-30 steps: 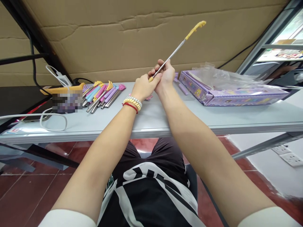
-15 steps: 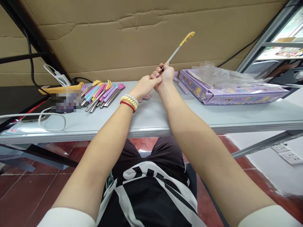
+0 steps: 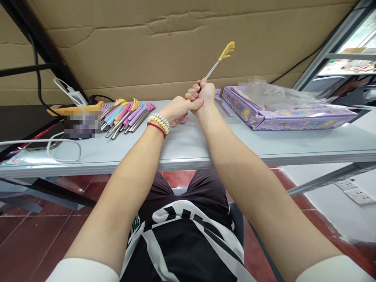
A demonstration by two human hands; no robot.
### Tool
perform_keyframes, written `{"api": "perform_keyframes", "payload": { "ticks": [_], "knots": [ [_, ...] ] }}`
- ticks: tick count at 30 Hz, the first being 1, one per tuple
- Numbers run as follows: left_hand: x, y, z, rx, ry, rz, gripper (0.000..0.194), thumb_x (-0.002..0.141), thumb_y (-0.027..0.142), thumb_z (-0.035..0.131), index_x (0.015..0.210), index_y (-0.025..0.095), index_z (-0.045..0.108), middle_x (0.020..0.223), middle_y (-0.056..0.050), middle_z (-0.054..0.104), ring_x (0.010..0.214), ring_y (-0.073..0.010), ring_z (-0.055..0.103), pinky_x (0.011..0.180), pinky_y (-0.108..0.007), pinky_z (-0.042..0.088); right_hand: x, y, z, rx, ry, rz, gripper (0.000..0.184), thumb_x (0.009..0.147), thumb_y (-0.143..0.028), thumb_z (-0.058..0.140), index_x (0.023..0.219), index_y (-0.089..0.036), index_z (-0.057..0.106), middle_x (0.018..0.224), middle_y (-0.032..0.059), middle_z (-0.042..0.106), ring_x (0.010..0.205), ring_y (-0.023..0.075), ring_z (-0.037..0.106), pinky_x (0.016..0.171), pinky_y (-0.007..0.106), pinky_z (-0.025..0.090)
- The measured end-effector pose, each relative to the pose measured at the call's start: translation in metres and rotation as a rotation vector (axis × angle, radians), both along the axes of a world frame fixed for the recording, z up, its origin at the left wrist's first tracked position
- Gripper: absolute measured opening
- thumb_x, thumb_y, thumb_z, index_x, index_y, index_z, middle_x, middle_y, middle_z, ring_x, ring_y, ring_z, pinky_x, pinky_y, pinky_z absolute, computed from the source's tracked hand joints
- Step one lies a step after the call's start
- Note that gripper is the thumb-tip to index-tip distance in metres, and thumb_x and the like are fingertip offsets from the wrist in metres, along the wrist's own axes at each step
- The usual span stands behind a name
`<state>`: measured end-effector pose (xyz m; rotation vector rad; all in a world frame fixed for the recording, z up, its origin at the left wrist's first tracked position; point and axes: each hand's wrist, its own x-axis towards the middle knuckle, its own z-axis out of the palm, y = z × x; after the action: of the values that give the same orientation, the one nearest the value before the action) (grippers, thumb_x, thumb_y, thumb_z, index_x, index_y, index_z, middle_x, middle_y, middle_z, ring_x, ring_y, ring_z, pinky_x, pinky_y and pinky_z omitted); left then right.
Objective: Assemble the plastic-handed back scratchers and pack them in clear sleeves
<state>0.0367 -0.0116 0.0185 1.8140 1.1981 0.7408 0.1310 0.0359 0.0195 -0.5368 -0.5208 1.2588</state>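
A yellow back scratcher (image 3: pixel 227 51) with a thin metal rod points up and to the right above the table. My right hand (image 3: pixel 205 92) is closed round its rod, just below the visible metal part. Pressed against it, my left hand (image 3: pixel 179 107) grips the lower end, where a sliver of yellow handle shows; the rest is hidden by my fingers. Small pink pieces (image 3: pixel 181 121) lie on the table under my left hand. To the left, several coloured back scratchers (image 3: pixel 126 117) with metal rods lie in a pile.
A purple printed box (image 3: pixel 293 122) with clear plastic bags (image 3: pixel 273 94) on it stands at the right. Beside it lies a purple handle-like piece (image 3: pixel 226 109). A white cable (image 3: pixel 79 152) loops over the grey table (image 3: pixel 188 150) at the left. Cardboard (image 3: pixel 132 51) stands behind.
The back scratcher's visible rod has become shorter and its yellow head has come down and left, turning its prongs. My right hand has closed more tightly round the rod.
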Motion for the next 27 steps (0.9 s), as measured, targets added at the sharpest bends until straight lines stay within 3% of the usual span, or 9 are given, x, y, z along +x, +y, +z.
{"api": "perform_keyframes", "payload": {
  "ticks": [7, 12, 20, 27],
  "knots": [
    [0.002, 0.001, 0.004, -0.075, 0.062, 0.025, 0.049, 0.078, 0.069, 0.055, 0.071, 0.022, 0.043, 0.043, 0.006, 0.028, 0.039, -0.0100, 0.037, 0.040, -0.023, 0.019, -0.004, -0.011, 0.008, -0.068, 0.122, -0.099, 0.031, 0.098, -0.032, 0.035, 0.069, -0.021, 0.035, 0.050, -0.0094, 0.027, 0.033, 0.0026, 0.020, 0.034, 0.016, 0.018],
    [0.001, 0.006, 0.003, -0.100, 0.104, 0.051, 0.047, 0.084, 0.066, 0.048, 0.069, 0.022, 0.039, 0.047, 0.007, 0.024, 0.037, -0.0064, 0.028, 0.042, -0.024, 0.018, -0.007, -0.003, 0.007, -0.110, 0.140, -0.196, 0.028, 0.095, -0.030, 0.038, 0.069, -0.020, 0.036, 0.051, -0.0090, 0.028, 0.034, 0.0019, 0.025, 0.035, 0.016, 0.020],
    [0.005, 0.006, 0.000, -0.106, 0.029, 0.073, 0.048, 0.081, 0.064, 0.053, 0.064, 0.022, 0.038, 0.045, 0.007, 0.022, 0.040, -0.0086, 0.035, 0.044, -0.024, 0.024, 0.003, 0.015, -0.002, -0.061, 0.068, -0.177, 0.034, 0.093, -0.049, 0.040, 0.073, -0.022, 0.036, 0.054, -0.0086, 0.028, 0.035, 0.0032, 0.027, 0.038, 0.017, 0.026],
    [0.005, 0.001, -0.004, 0.045, -0.135, 0.002, 0.036, 0.081, 0.041, 0.065, 0.064, 0.019, 0.043, 0.048, 0.007, 0.028, 0.041, -0.0047, 0.029, 0.043, -0.020, 0.027, 0.007, -0.001, 0.002, 0.069, 0.013, -0.077, 0.044, 0.090, -0.062, 0.040, 0.073, -0.022, 0.042, 0.052, -0.0079, 0.033, 0.036, 0.0045, 0.028, 0.037, 0.018, 0.026]
  ]
}}
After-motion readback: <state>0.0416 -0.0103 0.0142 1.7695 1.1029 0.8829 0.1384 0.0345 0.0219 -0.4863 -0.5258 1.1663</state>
